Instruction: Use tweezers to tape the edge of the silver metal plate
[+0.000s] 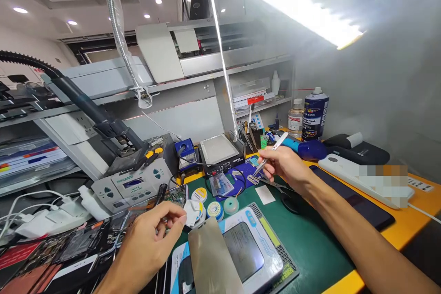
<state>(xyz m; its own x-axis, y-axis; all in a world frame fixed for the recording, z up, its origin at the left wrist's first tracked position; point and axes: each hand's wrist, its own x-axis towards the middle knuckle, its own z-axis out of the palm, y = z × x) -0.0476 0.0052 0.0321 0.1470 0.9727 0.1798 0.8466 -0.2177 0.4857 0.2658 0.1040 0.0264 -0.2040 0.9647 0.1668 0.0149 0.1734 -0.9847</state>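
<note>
In my right hand is a pair of metal tweezers, gripped with the fingers closed and the tips pointing down toward a small razor blade. Whether the tips touch the blade I cannot tell. Black-handled scissors lie beneath that hand, beside a small white card. My left hand is closed in a pinch, thumb and forefinger at the edge of a white piece above round tubs; what it holds is unclear. Just right of it, a curved metallic sheet rests over a boxed device.
A soldering station and a heating plate stand behind the green mat. Round solder tubs sit mid-mat. On the right are a dark phone, a white power bank and a spray can. Phone parts crowd the left.
</note>
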